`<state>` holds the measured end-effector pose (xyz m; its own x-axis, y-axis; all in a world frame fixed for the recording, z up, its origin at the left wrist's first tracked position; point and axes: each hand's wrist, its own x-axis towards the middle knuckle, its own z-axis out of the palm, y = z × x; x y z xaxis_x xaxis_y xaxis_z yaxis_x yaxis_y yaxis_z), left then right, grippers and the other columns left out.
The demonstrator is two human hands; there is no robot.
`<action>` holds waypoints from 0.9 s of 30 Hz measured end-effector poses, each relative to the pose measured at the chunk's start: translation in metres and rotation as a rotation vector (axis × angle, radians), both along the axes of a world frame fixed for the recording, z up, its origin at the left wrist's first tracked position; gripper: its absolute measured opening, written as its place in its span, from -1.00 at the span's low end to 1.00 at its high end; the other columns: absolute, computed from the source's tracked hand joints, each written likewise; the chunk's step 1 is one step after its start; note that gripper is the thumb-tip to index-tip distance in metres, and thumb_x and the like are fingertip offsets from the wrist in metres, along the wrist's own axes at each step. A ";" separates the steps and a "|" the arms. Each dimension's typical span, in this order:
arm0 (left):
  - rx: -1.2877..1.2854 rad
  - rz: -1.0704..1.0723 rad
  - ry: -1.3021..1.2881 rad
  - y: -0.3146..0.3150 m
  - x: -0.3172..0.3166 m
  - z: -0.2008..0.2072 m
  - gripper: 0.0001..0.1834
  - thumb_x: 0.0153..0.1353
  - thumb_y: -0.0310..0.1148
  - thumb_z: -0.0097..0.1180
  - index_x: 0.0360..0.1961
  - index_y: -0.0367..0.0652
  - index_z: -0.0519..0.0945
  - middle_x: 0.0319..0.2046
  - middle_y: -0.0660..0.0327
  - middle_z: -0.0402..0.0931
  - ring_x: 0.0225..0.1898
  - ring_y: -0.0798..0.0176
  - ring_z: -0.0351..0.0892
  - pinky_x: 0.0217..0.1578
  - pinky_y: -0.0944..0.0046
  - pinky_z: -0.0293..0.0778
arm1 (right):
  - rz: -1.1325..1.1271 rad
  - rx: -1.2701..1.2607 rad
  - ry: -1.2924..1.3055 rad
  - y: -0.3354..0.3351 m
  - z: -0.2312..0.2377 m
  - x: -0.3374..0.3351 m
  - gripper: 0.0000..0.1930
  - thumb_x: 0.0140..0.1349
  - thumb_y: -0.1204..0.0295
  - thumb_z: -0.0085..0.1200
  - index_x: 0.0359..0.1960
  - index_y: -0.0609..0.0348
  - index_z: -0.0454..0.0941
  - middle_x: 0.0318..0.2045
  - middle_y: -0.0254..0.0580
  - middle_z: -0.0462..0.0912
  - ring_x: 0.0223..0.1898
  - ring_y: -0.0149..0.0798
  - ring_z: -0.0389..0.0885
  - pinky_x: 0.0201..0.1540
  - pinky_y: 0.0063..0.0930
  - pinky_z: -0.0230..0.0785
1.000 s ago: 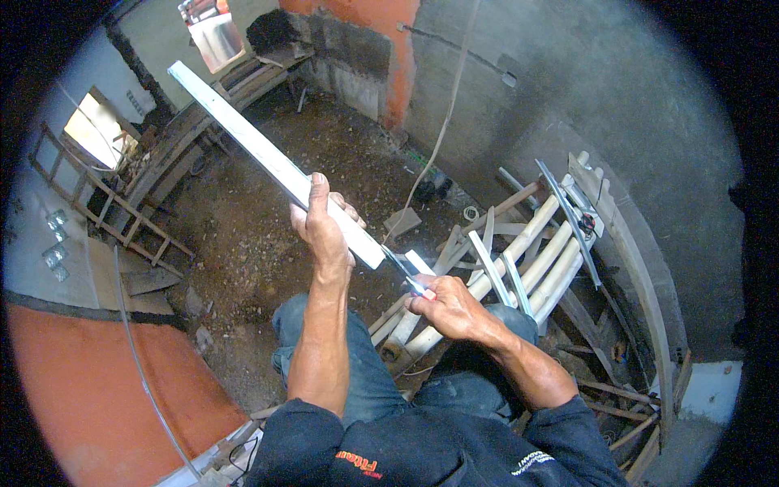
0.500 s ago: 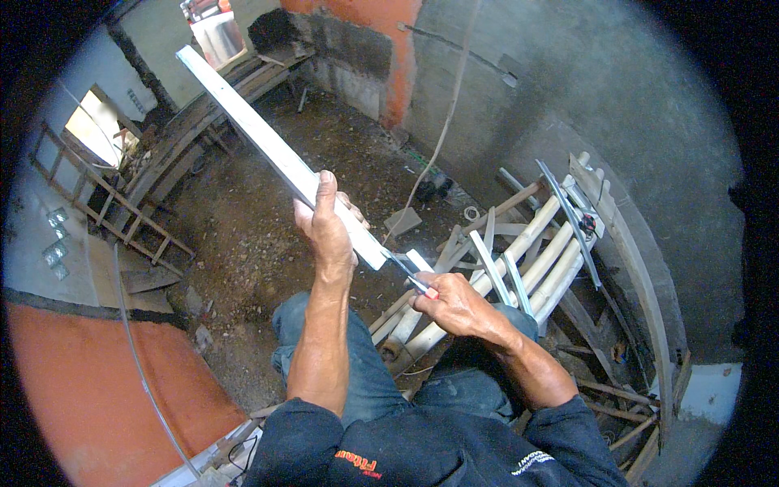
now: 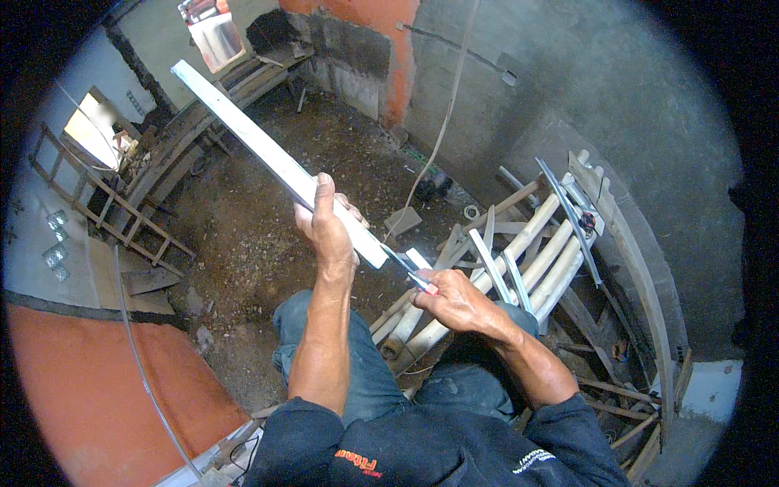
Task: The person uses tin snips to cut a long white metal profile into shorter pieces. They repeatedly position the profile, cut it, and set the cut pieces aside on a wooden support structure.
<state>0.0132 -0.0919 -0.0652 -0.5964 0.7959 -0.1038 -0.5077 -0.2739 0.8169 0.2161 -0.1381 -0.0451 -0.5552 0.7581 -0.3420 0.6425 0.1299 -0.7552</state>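
Note:
My left hand [image 3: 324, 223] is closed round a long white metal channel [image 3: 243, 130], thumb on top, near its lower right end. The channel slants up to the far left, in the air above the ground. My right hand [image 3: 456, 302] is wrapped round what look like tin snips [image 3: 403, 265], with slim dark blades and a bit of red at the handle. The blades reach the near end of the channel. Whether they bite into the metal I cannot tell. The handles are mostly hidden in my fist.
Bamboo poles [image 3: 531, 243] and white metal offcuts [image 3: 489, 258] are piled at my right. A wooden ladder [image 3: 105, 203] leans at the left, beside a plank bench [image 3: 174, 146]. A thin cable [image 3: 450, 105] hangs ahead, over the rubble floor [image 3: 235, 219].
The far end of the channel has dipped slightly down and left. My right hand with the snips has shifted very little; both grips are kept.

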 end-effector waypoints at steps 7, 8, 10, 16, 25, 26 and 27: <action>0.017 -0.013 0.026 -0.003 0.000 0.002 -0.63 0.33 -0.09 0.18 -0.16 -0.06 0.29 -0.63 0.30 0.32 -0.75 0.37 0.35 -0.78 0.30 0.38 | 0.015 0.029 -0.040 0.000 0.000 0.001 -0.74 0.22 0.29 -0.03 -0.40 0.29 0.48 -0.50 0.28 0.57 -0.37 0.32 0.58 -0.23 0.10 0.38; 0.024 -0.012 0.029 -0.003 0.001 0.002 -0.63 0.33 -0.09 0.18 -0.17 -0.06 0.29 -0.63 0.29 0.32 -0.75 0.37 0.35 -0.78 0.31 0.37 | 0.018 0.030 -0.059 0.000 -0.001 0.001 -0.74 0.21 0.29 -0.03 -0.41 0.29 0.47 -0.50 0.28 0.56 -0.37 0.32 0.57 -0.23 0.10 0.37; 0.037 -0.017 0.036 -0.004 0.001 0.003 -0.63 0.34 -0.08 0.18 -0.18 -0.06 0.29 -0.63 0.29 0.32 -0.75 0.37 0.35 -0.79 0.31 0.37 | 0.020 0.026 -0.032 0.000 -0.001 0.002 -0.74 0.21 0.29 -0.04 -0.43 0.30 0.46 -0.51 0.28 0.56 -0.37 0.33 0.56 -0.24 0.11 0.37; 0.057 -0.036 0.049 -0.005 0.002 0.004 -0.63 0.35 -0.07 0.15 -0.22 -0.09 0.30 -0.64 0.28 0.34 -0.76 0.37 0.37 -0.79 0.30 0.38 | 0.047 0.003 0.025 0.000 -0.004 0.005 -0.71 0.23 0.30 0.01 -0.46 0.33 0.45 -0.53 0.24 0.54 -0.43 0.24 0.55 -0.27 0.06 0.37; 0.088 -0.056 0.064 -0.004 0.001 0.000 -0.48 0.36 0.04 0.09 -0.61 -0.10 0.37 -0.78 0.27 0.29 -0.81 0.34 0.32 -0.80 0.30 0.34 | 0.047 -0.055 0.134 -0.002 -0.012 0.010 -0.72 0.25 0.30 0.07 -0.43 0.32 0.50 -0.59 -0.02 0.50 -0.48 -0.08 0.50 -0.33 -0.12 0.33; 0.090 -0.058 0.061 -0.003 0.001 0.000 -0.47 0.36 0.05 0.09 -0.62 -0.10 0.37 -0.79 0.27 0.29 -0.81 0.34 0.32 -0.80 0.29 0.34 | 0.050 -0.060 0.150 -0.003 -0.013 0.010 -0.73 0.25 0.30 0.07 -0.43 0.32 0.50 -0.60 -0.07 0.49 -0.49 -0.13 0.48 -0.34 -0.15 0.32; 0.092 -0.056 0.055 -0.003 0.001 0.000 -0.47 0.36 0.05 0.09 -0.62 -0.09 0.37 -0.79 0.26 0.29 -0.81 0.33 0.31 -0.80 0.29 0.33 | 0.029 -0.100 0.176 -0.003 -0.013 0.010 -0.77 0.26 0.33 0.08 -0.41 0.29 0.51 -0.61 -0.20 0.46 -0.51 -0.26 0.42 -0.39 -0.25 0.28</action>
<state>0.0137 -0.0949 -0.0657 -0.5534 0.8329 0.0029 -0.4791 -0.3212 0.8169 0.2258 -0.1415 -0.0585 -0.6344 0.7080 -0.3102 0.4961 0.0652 -0.8658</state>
